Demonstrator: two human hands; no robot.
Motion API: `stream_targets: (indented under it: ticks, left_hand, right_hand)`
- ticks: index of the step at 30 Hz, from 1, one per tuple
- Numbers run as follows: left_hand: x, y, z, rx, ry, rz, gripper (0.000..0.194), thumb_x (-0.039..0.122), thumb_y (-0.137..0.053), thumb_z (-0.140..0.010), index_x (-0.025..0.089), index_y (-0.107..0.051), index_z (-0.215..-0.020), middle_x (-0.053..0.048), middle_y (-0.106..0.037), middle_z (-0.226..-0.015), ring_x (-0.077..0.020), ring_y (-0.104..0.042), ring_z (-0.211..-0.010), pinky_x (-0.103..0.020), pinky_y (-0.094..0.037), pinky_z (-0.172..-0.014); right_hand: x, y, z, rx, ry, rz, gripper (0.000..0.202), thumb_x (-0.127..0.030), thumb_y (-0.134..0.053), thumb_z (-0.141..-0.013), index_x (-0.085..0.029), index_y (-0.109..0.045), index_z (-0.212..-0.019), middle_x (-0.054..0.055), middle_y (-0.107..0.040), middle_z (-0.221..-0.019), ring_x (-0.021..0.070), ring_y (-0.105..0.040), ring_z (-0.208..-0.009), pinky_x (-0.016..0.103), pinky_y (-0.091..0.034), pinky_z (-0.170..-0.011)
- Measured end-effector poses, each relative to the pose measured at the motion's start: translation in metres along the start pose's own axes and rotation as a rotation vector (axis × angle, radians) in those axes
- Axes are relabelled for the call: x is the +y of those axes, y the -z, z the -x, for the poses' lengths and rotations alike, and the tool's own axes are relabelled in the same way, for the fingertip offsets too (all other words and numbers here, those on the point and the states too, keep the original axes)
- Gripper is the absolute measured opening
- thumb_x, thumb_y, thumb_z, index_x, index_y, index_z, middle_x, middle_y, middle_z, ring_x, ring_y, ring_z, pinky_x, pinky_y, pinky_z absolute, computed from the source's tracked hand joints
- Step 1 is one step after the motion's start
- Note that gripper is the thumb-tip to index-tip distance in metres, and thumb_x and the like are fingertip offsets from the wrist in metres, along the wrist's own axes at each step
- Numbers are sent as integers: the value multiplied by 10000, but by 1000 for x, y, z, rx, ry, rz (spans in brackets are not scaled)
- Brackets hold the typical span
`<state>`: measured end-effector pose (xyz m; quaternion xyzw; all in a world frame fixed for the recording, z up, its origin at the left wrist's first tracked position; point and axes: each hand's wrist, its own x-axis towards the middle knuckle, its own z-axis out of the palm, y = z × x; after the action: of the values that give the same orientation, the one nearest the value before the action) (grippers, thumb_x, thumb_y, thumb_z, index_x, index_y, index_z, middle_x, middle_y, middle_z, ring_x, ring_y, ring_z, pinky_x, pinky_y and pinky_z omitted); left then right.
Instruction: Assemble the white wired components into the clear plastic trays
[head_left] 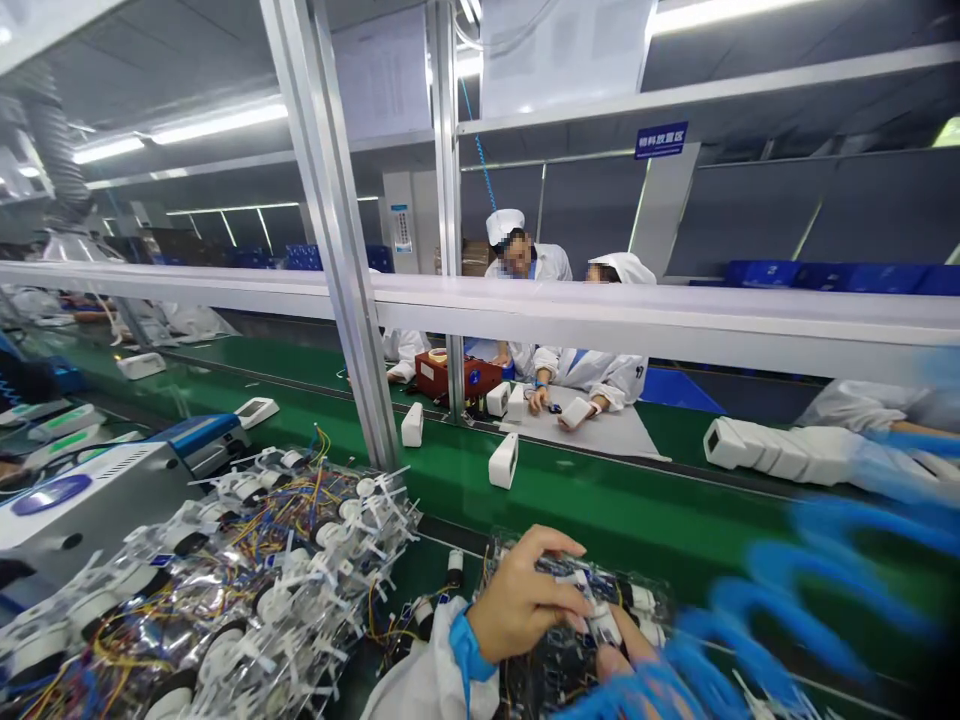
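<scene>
My left hand (pixel 517 603), with a blue band around its wrist, reaches in at the lower middle, fingers bent onto a small white part (pixel 603 624). My right hand (pixel 634 655) closes on the same part from the right; a blue coiled cord (pixel 750 610) hides much of this hand. Beneath both hands lies a tray of dark parts (pixel 544 660), with clear plastic around its far edge. A small white and black cylinder (pixel 454 566) stands left of my left hand, near loose coloured wires.
A large heap of wired white and black assemblies (pixel 247 580) fills the left. Beyond runs a green conveyor (pixel 450 490) carrying white housings (pixel 503 461). A metal post (pixel 337 240) rises ahead. Co-workers in white sit across, near a red box (pixel 435 378); white housings (pixel 780 450) line up right.
</scene>
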<state>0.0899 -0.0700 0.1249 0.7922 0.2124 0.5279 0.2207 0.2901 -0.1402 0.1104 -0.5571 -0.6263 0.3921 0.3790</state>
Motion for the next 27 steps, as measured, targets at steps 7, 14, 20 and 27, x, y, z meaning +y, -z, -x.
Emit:
stream_targets:
  ticks: [7,14,20,27]
  left_hand:
    - [8,-2,-5,-45,-9,2,145,277,-655,-924,246,-791,-889,-79,-672,-1046,-200,-615,-1001,-345,-525,-874]
    - [10,-1,-6,-34,-39,-38,112,253,-673,-912,246,-785,-914,-69,-644,-1038,-190,-597,-996,-329,-515,-862]
    - [10,-1,-6,-52,-25,-58,133,282,-660,-923,247,-787,-903,-70,-626,-1023,-190,-591,-992,-330,-517,-856]
    - [11,-3,-2,-75,-13,-32,113,264,-671,-915,239,-779,-891,-68,-594,-1058,-192,-581,-1025,-342,-509,-881]
  right_hand:
    - [-26,10,6,-151,9,22,597,-576,-463,-995,-192,-509,-1450,138,-550,-1437,323,-495,-1325,449,-371,-1129]
    - [-30,12,8,-149,21,-3,565,-588,-455,-999,-210,-538,-1410,111,-671,-1160,312,-610,-1108,432,-480,-997]
    - [-29,13,9,-151,6,-19,580,-614,-470,-984,-220,-548,-1403,99,-675,-1127,317,-596,-1116,415,-482,-979]
    - [-31,12,7,-169,-42,-8,678,-672,-501,-941,-208,-527,-1435,135,-599,-1352,365,-524,-1251,469,-427,-1057]
